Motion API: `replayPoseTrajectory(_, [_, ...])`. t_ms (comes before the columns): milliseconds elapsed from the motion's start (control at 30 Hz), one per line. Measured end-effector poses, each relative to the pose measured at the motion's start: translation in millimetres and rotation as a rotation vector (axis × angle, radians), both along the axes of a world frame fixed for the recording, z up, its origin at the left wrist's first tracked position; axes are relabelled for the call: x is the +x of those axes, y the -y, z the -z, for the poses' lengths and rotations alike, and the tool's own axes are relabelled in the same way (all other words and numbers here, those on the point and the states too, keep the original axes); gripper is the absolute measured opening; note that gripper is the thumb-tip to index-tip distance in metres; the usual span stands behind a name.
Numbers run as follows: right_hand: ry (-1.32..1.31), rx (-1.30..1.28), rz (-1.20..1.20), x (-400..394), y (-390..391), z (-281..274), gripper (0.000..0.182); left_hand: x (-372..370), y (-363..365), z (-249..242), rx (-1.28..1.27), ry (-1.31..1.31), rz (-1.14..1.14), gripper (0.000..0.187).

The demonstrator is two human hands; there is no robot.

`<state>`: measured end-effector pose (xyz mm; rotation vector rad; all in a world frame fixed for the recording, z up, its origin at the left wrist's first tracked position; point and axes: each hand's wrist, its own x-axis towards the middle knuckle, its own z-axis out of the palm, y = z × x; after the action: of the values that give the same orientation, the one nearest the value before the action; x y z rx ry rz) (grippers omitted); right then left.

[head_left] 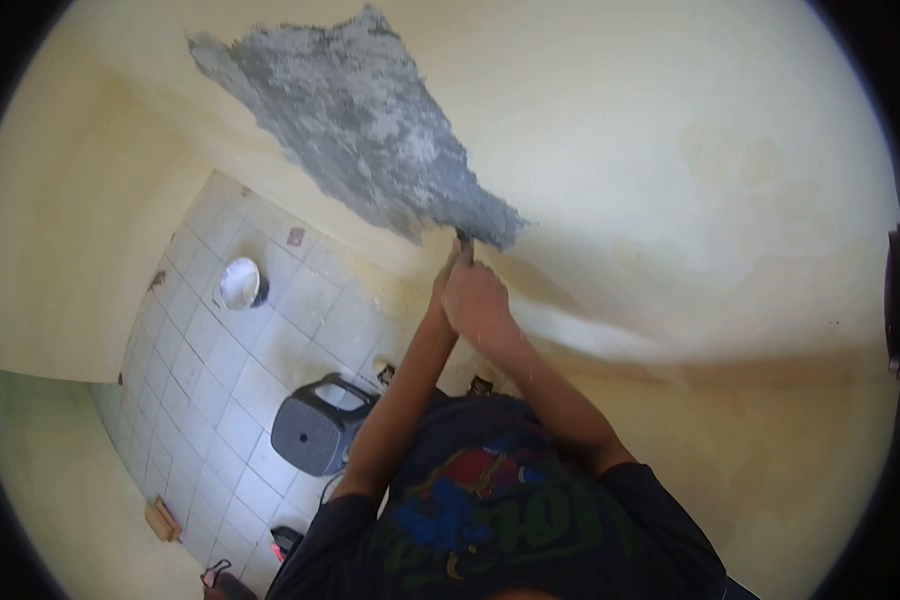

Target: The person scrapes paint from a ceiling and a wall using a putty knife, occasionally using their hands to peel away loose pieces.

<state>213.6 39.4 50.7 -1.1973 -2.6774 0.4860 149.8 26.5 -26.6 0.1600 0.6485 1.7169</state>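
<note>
Both my hands are raised together against a pale yellow wall. My right hand wraps the handle of a thin dark scraper, and my left hand is pressed beside it on the same handle. The scraper's tip touches the lower edge of a large grey patch where the paint is gone and rough cement shows. Most of the tool is hidden by my fingers. My dark printed shirt fills the bottom of the view.
Far below lies a white tiled floor. On it stand a white bucket and a grey plastic stool. A small wooden piece and a dark item lie near the bottom left.
</note>
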Motion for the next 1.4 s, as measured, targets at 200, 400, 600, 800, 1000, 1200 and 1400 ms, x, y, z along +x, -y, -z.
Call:
replayPoseTrajectory(200, [-0.027,0.068,-0.020,13,1,-2,0.035,19,-8,17,-0.153,-0.403,-0.152,0.034])
replayPoseTrajectory(400, [0.028,0.156,-0.029,18,-2,-4,0.035,21,-16,48,0.228,0.257,-0.064,0.043])
replayPoseTrajectory(600, [0.056,0.188,-0.008,28,3,-9,0.033,37,-4,21,0.154,0.299,0.028,0.039])
replayPoseTrajectory(800, [0.036,0.073,0.008,31,2,-14,0.036,36,-9,1,-0.073,0.224,-0.037,0.036])
replayPoseTrajectory(1000, [0.061,0.130,0.005,32,1,-10,0.035,36,-9,14,0.130,0.376,0.050,0.036])
replayPoseTrajectory(1200, [0.079,0.019,0.011,39,1,-18,0.033,36,-8,31,-0.037,0.198,0.034,0.029])
replayPoseTrajectory(1400, [-0.035,0.015,-0.042,39,-2,-14,0.045,37,-12,1,-0.074,0.342,-0.135,0.031])
